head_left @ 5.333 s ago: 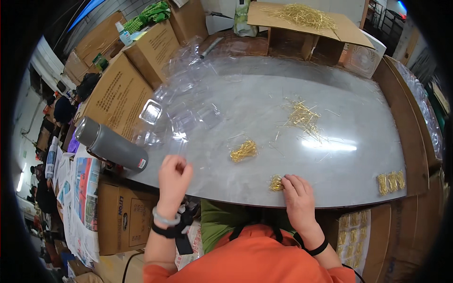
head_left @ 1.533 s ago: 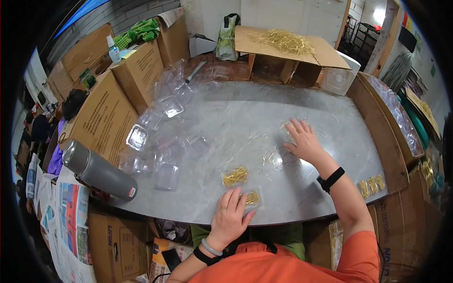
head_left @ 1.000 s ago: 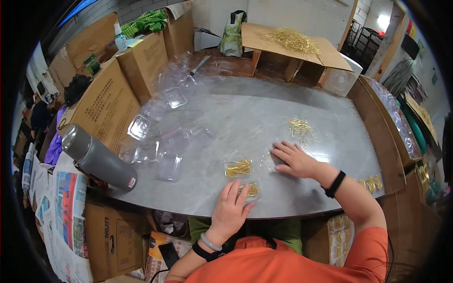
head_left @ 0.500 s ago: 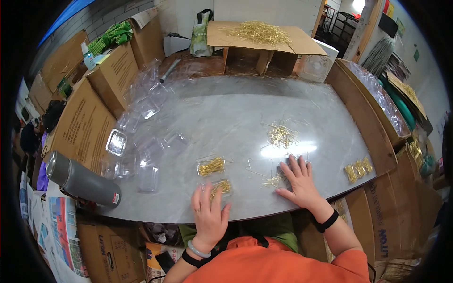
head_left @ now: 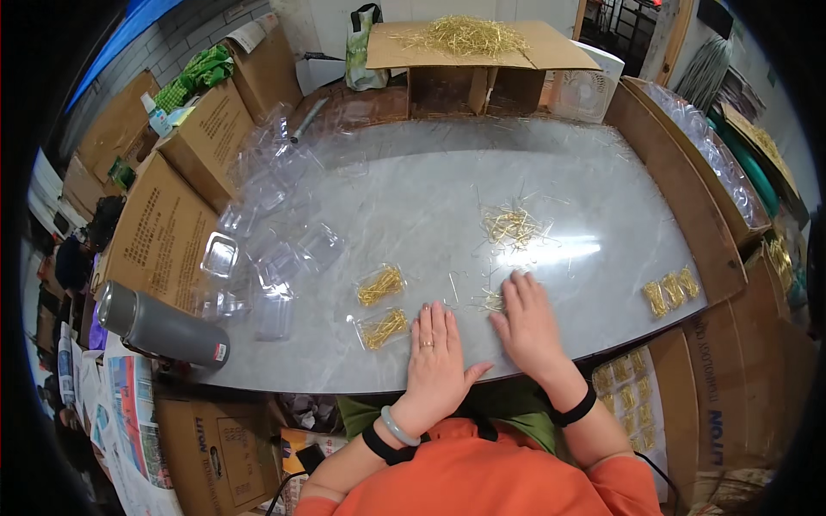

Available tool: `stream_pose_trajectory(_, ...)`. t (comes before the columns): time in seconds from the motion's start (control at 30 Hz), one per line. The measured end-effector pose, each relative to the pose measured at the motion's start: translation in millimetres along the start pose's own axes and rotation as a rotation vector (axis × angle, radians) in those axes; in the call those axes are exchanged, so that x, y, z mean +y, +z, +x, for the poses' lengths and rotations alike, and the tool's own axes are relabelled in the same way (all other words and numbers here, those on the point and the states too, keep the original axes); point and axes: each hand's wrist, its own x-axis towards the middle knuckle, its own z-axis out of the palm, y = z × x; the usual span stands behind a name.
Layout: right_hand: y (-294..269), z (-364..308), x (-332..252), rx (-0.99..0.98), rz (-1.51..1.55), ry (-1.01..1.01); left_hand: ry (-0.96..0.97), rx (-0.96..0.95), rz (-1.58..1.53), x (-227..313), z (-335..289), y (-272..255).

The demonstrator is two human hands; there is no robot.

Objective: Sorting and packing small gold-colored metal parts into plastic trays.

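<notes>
My left hand (head_left: 434, 354) lies flat on the grey table (head_left: 413, 198), fingers spread, just right of a small clear box of gold pins (head_left: 384, 328). A second filled clear box (head_left: 379, 285) sits just beyond it. My right hand (head_left: 529, 324) also rests flat near the front edge, fingertips on a small scatter of gold pins (head_left: 492, 300). A larger loose heap of gold pins (head_left: 510, 225) lies farther out on the table. Neither hand holds anything.
Several empty clear boxes (head_left: 267, 232) pile at the table's left. A grey flask (head_left: 162, 325) lies at the front left corner. Filled packs (head_left: 671, 291) sit at the right edge. An open cardboard box topped with gold pins (head_left: 469, 39) stands at the back; cardboard cartons (head_left: 163, 232) line the left.
My left hand has slid right off the near clear box and flattened on the table. My right hand has drawn back from the far heap toward the front edge.
</notes>
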Motion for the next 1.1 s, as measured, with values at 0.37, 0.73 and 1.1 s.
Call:
stream_pose_trajectory(0.37, -17, 5, -5, -0.018, 0.478, -0.016, -0.021, -0.079, 0.057, -8, 12, -1)
stream_pose_trajectory(0.73, -24, -27, -4, 0.032, 0.142, 0.133, -0.005, -0.06, 0.0, -4, 14, -4)
stream_pose_trajectory(1.1, -43, -9, -8, -0.108, 0.445, 0.046, 0.01, -0.025, -0.019, -8, 13, 2)
